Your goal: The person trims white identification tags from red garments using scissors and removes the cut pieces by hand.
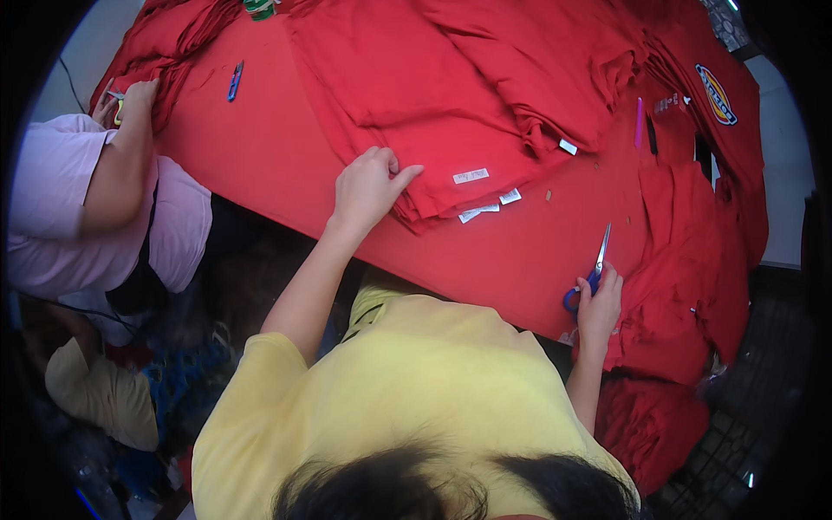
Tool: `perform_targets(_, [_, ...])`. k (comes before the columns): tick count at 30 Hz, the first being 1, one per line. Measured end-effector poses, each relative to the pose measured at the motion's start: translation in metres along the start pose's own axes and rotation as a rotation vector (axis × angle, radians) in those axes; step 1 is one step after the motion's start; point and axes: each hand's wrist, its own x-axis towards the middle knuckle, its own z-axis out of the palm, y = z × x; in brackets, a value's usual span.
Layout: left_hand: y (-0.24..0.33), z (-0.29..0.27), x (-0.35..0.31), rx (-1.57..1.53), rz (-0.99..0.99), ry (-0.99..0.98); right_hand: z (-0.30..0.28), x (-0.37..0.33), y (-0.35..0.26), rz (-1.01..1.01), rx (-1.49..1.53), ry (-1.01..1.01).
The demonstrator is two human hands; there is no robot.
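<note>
A stack of folded red garments [451,113] lies in front of me, with small white labels [471,177] at its near edge. My left hand [368,186] is at the stack's near left corner, its fingers curled on the red fabric and its thumb pointing right. Part of the fingers is hidden from above. In my right hand [600,308] is a pair of scissors [595,276] with blue handles. Their blades look closed and point away from me, over the red table [485,269], apart from the stack.
More red garments [685,251] are heaped at the right, one bearing an oval patch [717,94]. Blue thread snips [235,81] and a pink pen-like stick [640,123] lie on the table. At the left, a person in a pink shirt [69,191] handles red fabric [165,61].
</note>
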Motion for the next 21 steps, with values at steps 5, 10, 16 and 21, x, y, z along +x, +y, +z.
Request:
perform_targets(5, [0.009,-0.009,-0.001,-0.012,0.098,0.107,-0.033,-0.004,-0.014,0.266,-0.014,-0.454])
perform_targets(10, [0.040,-0.002,-0.014,-1.222,-0.263,-0.029,-0.040,-0.018,-0.008,0.145,-0.070,-0.476])
perform_targets(16, [0.044,0.040,-0.057,-1.077,-0.173,-0.563,-0.014,-0.015,0.015,0.190,0.073,-0.332])
perform_targets(21, [0.043,-0.014,-0.006,-1.319,-0.300,-0.580,-0.027,0.004,0.027,0.396,0.781,-0.435])
